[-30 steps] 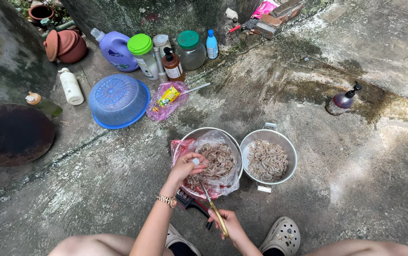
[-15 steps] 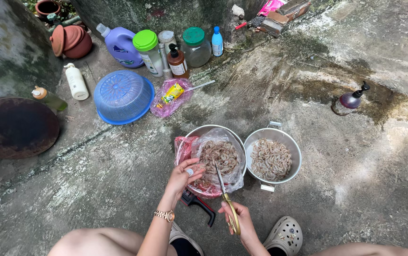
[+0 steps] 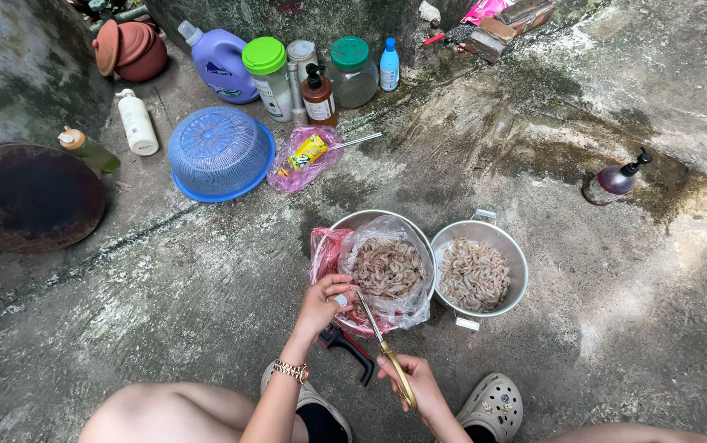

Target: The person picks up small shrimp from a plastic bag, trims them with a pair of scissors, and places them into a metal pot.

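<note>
Pinch the shrimp (image 3: 338,300) firmly in your left hand (image 3: 323,302); your right hand (image 3: 416,384), gripping the scissors (image 3: 386,351), snips clear of fingertips.

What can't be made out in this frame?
- Head view: the thing pinched by the left hand is hidden by its fingers.
- The scissors: blade tips too thin to tell open or closed.
- The right hand covers the scissor handles.
- The bowl under the shrimp bag is mostly hidden.
</note>
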